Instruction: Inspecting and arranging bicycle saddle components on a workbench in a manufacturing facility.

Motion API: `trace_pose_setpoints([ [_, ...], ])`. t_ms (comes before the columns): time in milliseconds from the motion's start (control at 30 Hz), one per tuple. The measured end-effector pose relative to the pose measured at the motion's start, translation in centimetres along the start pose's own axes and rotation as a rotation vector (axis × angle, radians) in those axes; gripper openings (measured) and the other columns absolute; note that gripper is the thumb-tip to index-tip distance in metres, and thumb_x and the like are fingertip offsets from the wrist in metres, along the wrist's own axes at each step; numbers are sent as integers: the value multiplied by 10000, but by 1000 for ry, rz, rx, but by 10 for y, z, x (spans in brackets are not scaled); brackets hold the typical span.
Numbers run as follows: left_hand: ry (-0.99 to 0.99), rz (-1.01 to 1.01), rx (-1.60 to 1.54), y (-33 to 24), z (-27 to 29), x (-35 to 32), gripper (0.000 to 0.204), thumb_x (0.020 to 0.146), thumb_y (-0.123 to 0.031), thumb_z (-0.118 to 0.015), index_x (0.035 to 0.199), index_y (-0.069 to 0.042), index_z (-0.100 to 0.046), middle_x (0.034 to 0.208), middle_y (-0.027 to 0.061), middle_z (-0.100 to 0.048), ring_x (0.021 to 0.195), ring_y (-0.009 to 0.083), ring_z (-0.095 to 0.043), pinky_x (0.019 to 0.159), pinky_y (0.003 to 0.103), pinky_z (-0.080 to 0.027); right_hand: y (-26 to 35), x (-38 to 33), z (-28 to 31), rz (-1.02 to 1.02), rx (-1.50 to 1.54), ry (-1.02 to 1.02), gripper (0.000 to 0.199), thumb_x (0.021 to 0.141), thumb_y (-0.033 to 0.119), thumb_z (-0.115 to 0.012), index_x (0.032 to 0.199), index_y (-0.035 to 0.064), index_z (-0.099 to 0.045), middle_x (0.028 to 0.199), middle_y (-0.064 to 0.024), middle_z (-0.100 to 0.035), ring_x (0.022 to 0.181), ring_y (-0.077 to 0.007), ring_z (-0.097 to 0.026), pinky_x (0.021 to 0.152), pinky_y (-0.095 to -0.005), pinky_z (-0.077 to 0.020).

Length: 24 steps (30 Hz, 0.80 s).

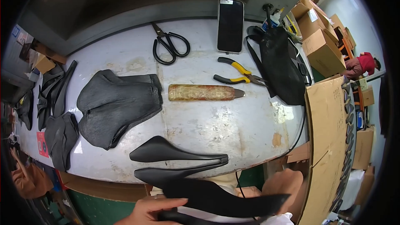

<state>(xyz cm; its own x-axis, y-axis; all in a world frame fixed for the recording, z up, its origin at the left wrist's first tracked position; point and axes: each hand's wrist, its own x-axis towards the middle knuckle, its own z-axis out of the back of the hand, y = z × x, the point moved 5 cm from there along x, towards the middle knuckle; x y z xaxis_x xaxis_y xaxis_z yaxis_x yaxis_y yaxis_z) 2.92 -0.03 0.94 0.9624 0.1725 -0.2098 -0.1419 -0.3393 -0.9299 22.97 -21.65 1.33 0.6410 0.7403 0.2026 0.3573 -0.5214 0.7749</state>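
At the near edge, my left hand (156,209) pinches a long, curved black piece (225,198) of flexible-looking material, thumb and fingers on its left part. Part of another black strip shows beneath it. My right hand (285,185) is blurred behind the piece's pointed right end; its fingers cannot be made out, nor whether it touches the piece. Just beyond lie two smooth black shaped pieces (160,150), wide at the left and narrowing to the right. Farther left is a stack of dark grey, wing-shaped pieces (118,106).
A taped tool (202,92) with a dark tip lies mid-table. Beyond it are black-handled scissors (171,46), a phone (230,25), yellow-black pliers (241,73) and a black bag (283,66). More black pieces (60,137) lie left; cardboard (327,141) stands right. Another person (362,64) is far right.
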Motion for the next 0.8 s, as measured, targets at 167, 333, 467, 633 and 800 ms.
trace_pose_setpoints([
  [167,-431,-132,843,-15,22,-8,629,621,-54,-812,1219,11,-630,819,57,-580,728,160,-556,645,265,-426,-51,15,16,-500,-688,-279,199,805,66,-784,784,-4,-599,585,-30,-605,498,-36,-529,445,-218,-346],
  [333,-548,-77,869,-1,49,7,828,551,-85,-834,1330,9,-566,792,7,-473,701,127,-428,609,236,-338,-76,21,26,-526,-909,-174,165,851,7,-726,773,2,-581,593,-14,-611,506,-23,-538,444,-193,-396],
  [467,-499,-115,763,9,59,5,805,586,-78,-827,1339,16,-557,859,-1,-532,749,107,-451,627,206,-358,-81,21,28,-616,-803,-253,149,853,2,-722,792,-4,-587,606,-17,-620,520,-23,-552,454,-189,-415],
  [633,-499,-146,725,8,60,3,797,587,-76,-827,1332,19,-562,890,6,-559,773,102,-462,626,206,-360,-83,20,25,-623,-844,-217,134,854,5,-722,806,-14,-598,618,-20,-629,530,-26,-567,461,-187,-439],
  [800,-495,-168,700,9,59,5,781,594,-61,-820,1327,20,-565,893,13,-552,713,109,-437,599,221,-348,-84,18,20,-632,-862,-321,192,819,64,-757,754,-12,-593,553,-20,-573,526,-28,-519,460,-213,-390],
])
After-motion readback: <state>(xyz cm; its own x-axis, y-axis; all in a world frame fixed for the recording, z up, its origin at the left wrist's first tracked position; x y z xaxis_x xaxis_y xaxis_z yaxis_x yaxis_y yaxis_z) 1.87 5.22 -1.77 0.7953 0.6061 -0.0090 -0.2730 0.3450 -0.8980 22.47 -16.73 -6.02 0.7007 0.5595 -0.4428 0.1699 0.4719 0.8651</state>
